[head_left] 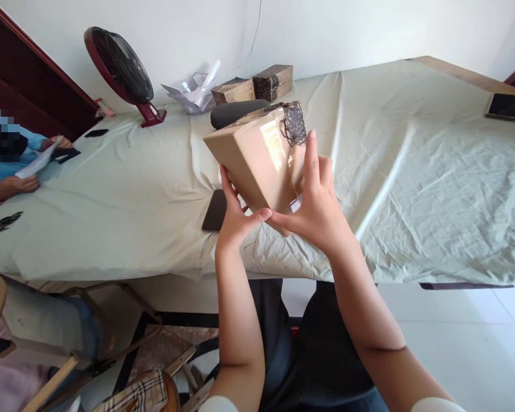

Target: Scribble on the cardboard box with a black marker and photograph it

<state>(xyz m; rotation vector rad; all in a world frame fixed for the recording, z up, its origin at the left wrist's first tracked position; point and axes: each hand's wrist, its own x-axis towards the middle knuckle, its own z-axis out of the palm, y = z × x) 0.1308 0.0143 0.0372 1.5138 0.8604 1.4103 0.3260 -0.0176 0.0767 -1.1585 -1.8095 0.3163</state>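
Note:
Above the cloth-covered table I hold a brown cardboard box point(253, 166), tilted, between both hands. Clear tape shines on its side, and a dark scribble-like pattern covers its far corner. My left hand point(236, 220) grips the near left edge, thumb along the bottom and the other fingers partly hidden behind the box. My right hand point(320, 206) clasps the right side, its index finger pointing up beside the patterned corner and its thumb meeting the left thumb. Behind the box shows a dark rounded object point(234, 113) whose kind I cannot make out.
Two patterned boxes point(274, 80), a clear plastic basket point(195, 94) and a fan point(124, 68) stand along the wall. A dark tablet-like item point(213, 212) lies below the held box. At left, a person's hands point(23, 183) hold paper. A black device point(504, 106) rests at far right.

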